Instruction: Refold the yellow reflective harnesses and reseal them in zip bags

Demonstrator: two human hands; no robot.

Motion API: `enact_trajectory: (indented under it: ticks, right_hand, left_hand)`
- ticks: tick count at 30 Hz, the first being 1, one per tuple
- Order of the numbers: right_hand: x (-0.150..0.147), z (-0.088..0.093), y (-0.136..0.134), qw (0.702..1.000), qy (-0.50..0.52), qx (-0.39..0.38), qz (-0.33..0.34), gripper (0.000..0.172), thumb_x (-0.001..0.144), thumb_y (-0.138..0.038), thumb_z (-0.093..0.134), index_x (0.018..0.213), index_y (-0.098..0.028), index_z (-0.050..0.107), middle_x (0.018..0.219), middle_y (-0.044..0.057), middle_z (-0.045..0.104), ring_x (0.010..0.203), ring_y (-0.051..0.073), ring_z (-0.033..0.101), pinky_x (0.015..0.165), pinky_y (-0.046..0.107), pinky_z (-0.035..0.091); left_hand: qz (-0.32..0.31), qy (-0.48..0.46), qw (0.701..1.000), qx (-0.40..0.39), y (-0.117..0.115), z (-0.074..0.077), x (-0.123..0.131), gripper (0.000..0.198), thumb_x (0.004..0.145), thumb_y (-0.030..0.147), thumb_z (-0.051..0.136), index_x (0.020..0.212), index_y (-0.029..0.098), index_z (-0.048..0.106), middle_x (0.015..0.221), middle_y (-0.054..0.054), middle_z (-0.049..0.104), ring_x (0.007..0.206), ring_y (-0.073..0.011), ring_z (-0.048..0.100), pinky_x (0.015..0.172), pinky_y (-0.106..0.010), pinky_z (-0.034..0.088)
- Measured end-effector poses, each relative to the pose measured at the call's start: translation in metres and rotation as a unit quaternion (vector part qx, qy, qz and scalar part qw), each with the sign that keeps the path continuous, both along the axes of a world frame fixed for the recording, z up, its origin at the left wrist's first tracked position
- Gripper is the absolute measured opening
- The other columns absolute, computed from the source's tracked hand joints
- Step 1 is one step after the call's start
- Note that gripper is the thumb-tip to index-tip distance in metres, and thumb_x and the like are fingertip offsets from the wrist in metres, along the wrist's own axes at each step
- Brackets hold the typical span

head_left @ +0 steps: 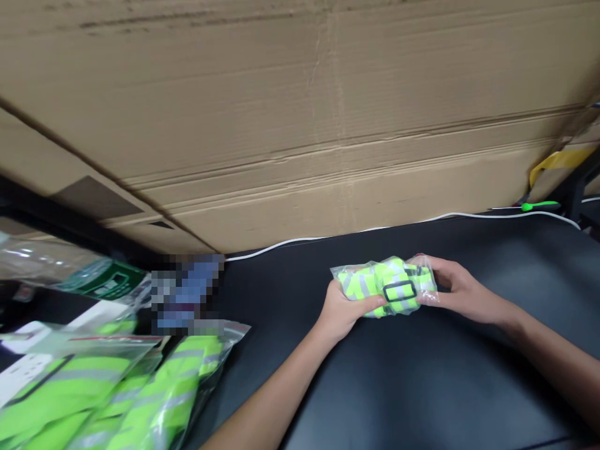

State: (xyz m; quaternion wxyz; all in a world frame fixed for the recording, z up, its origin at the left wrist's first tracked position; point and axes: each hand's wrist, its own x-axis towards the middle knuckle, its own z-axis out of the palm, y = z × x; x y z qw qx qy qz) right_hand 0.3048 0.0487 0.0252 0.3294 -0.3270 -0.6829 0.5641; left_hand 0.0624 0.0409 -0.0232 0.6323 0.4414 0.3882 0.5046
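Observation:
Above the black table, both hands hold one clear plastic bag (pixel 360 284) with a folded neon-yellow reflective strap in it. Grey bands and a black rectangular buckle show through the plastic. My left hand (pixel 345 309) grips the bag's left part, thumb across the front and fingers hidden behind. At the right end, my right hand (pixel 452 289) pinches the plastic between thumb and fingers. Several similar bagged neon straps (pixel 173 387) lie in a heap at the lower left, apart from my hands.
A cardboard wall (pixel 328 125) stands behind the black table (pixel 398 387). Along its foot runs a white cable (pixel 290 242). A green-handled screwdriver (pixel 539 205) lies at the back right. To the left are a plastic bottle (pixel 103 278) and a white power strip (pixel 21 378).

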Motion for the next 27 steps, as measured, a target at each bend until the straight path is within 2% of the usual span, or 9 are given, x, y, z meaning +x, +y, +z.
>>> enact_trajectory:
  ticks: [3, 6, 9, 11, 16, 19, 23, 27]
  right_hand:
    - [-0.002, -0.005, 0.000, 0.998, 0.013, -0.053, 0.006, 0.047, 0.082, -0.032, 0.079, 0.126, -0.026, 0.064, 0.111, 0.003, 0.067, 0.104, 0.019, 0.063, 0.094, 0.034, 0.052]
    - [-0.004, -0.009, 0.000, 0.995, 0.024, -0.095, -0.006, 0.048, 0.084, -0.035, 0.078, 0.128, -0.024, 0.064, 0.112, 0.005, 0.069, 0.103, 0.020, 0.066, 0.092, 0.034, 0.054]
    - [-0.006, -0.015, 0.001, 0.994, 0.031, -0.102, -0.023, 0.047, 0.085, -0.038, 0.075, 0.128, -0.022, 0.064, 0.113, 0.006, 0.070, 0.097, 0.018, 0.067, 0.089, 0.034, 0.056]
    - [-0.007, -0.020, 0.002, 0.993, 0.037, -0.108, -0.037, 0.046, 0.081, -0.038, 0.078, 0.124, -0.022, 0.067, 0.108, 0.005, 0.072, 0.093, 0.018, 0.068, 0.086, 0.033, 0.057]
    - [-0.013, -0.028, -0.001, 0.988, 0.046, -0.124, -0.086, 0.037, 0.068, -0.034, 0.087, 0.100, -0.020, 0.075, 0.094, 0.003, 0.074, 0.080, 0.019, 0.068, 0.075, 0.032, 0.058]
    - [-0.018, -0.027, -0.006, 0.985, 0.053, -0.115, -0.120, 0.039, 0.064, -0.029, 0.090, 0.097, -0.020, 0.073, 0.089, 0.002, 0.072, 0.076, 0.017, 0.066, 0.071, 0.029, 0.056]
    - [-0.022, -0.021, -0.012, 0.981, 0.057, -0.150, -0.113, 0.045, 0.055, -0.023, 0.094, 0.091, -0.019, 0.068, 0.081, -0.001, 0.069, 0.070, 0.014, 0.064, 0.066, 0.024, 0.054]
    - [-0.026, -0.017, -0.015, 0.975, 0.064, -0.176, -0.118, 0.045, 0.057, -0.025, 0.093, 0.097, -0.019, 0.072, 0.083, 0.000, 0.073, 0.074, 0.016, 0.067, 0.072, 0.027, 0.055]
  left_hand:
    - [-0.027, 0.022, 0.999, -0.020, -0.003, 0.004, 0.002, 0.047, 0.062, 0.033, 0.093, 0.096, 0.013, 0.068, 0.071, -0.005, 0.073, 0.047, -0.0171, 0.065, 0.036, -0.025, 0.054]
    - [-0.016, 0.040, 0.999, -0.025, -0.006, 0.007, 0.005, 0.042, 0.066, 0.036, 0.090, 0.090, 0.012, 0.066, 0.066, -0.003, 0.069, 0.040, -0.0127, 0.059, 0.030, -0.021, 0.048]
    - [-0.003, 0.036, 0.999, -0.021, -0.010, 0.009, 0.009, 0.050, 0.064, 0.037, 0.091, 0.097, 0.016, 0.060, 0.070, -0.001, 0.069, 0.044, -0.0136, 0.061, 0.031, -0.022, 0.050]
    - [0.009, 0.049, 0.998, -0.025, -0.013, 0.010, 0.011, 0.055, 0.060, 0.035, 0.093, 0.098, 0.017, 0.058, 0.072, -0.001, 0.069, 0.048, -0.0153, 0.063, 0.033, -0.023, 0.052]
    - [0.041, 0.092, 0.994, -0.044, -0.016, 0.014, 0.015, 0.046, 0.060, 0.033, 0.093, 0.089, 0.018, 0.060, 0.070, -0.001, 0.070, 0.049, -0.0162, 0.064, 0.034, -0.024, 0.052]
    - [0.029, 0.085, 0.995, -0.030, -0.019, 0.017, 0.014, 0.044, 0.061, 0.032, 0.093, 0.088, 0.019, 0.062, 0.068, 0.000, 0.069, 0.049, -0.0164, 0.063, 0.036, -0.025, 0.053]
    - [0.020, 0.089, 0.996, -0.007, -0.024, 0.020, 0.014, 0.045, 0.058, 0.032, 0.095, 0.089, 0.019, 0.065, 0.068, 0.000, 0.069, 0.049, -0.0160, 0.063, 0.038, -0.025, 0.053]
    - [0.013, 0.086, 0.996, -0.026, -0.024, 0.019, 0.017, 0.044, 0.061, 0.035, 0.093, 0.088, 0.018, 0.062, 0.068, 0.000, 0.069, 0.047, -0.0156, 0.064, 0.036, -0.024, 0.054]
